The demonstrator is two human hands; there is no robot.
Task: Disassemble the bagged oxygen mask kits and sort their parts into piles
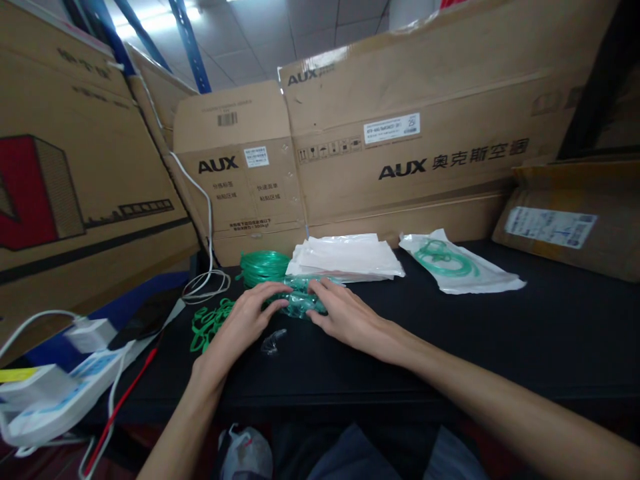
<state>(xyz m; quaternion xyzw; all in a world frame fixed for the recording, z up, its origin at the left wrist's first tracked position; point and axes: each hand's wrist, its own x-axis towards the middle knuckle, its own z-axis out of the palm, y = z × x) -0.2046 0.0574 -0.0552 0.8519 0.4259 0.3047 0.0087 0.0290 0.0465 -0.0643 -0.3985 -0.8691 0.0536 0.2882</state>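
Between my two hands lies a bundle of green, shiny clear-wrapped material (300, 304) on the black table; its exact kind I cannot make out. My left hand (255, 308) grips its left end, thumb and fingers curled round it. On the right end my right hand (340, 312) does the same. Just behind the bundle sits a coil of green tubing (263, 267). A stack of white plastic bags (347, 257) is beside the coil. Left of my left wrist lies a loose heap of green bands (210, 323). A crumpled scrap of clear plastic (273, 341) rests in front of the bundle.
A white bag with a green coil (445, 261) lies to the right. Large cardboard panels (400, 153) stand behind the table, with a cardboard box (570, 220) at the right. At left are a power strip (65, 393), cables and a dark phone-like slab (147, 317).
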